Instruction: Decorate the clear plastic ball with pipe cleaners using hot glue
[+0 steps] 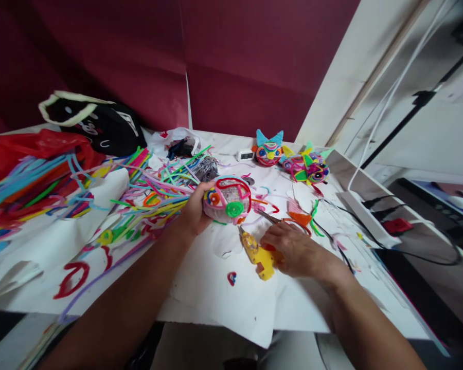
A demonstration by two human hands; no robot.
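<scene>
My left hand (198, 209) is wrapped round the side of a roundish craft ball (220, 213) and holds it above the table. Coloured pipe-cleaner shapes cover part of the ball, among them a green coil, an orange eye-like disc and a red outline. My right hand (291, 247) has its fingers curled at a yellow hot glue gun (254, 251), whose nozzle points up and left. Part of the gun is hidden under that hand. Just beyond the right fingers lies a pointed metal tool, seemingly scissors (268, 216). A small red and blue heart-shaped piece (232, 278) rests nearer me.
Loose pipe cleaners (165, 205) heap up on the left, beside a red plastic bag (34, 149) and a black bag (104, 128). Two finished-looking craft figures (269, 153) stand at the back. A power strip (370, 221) with cables lies right.
</scene>
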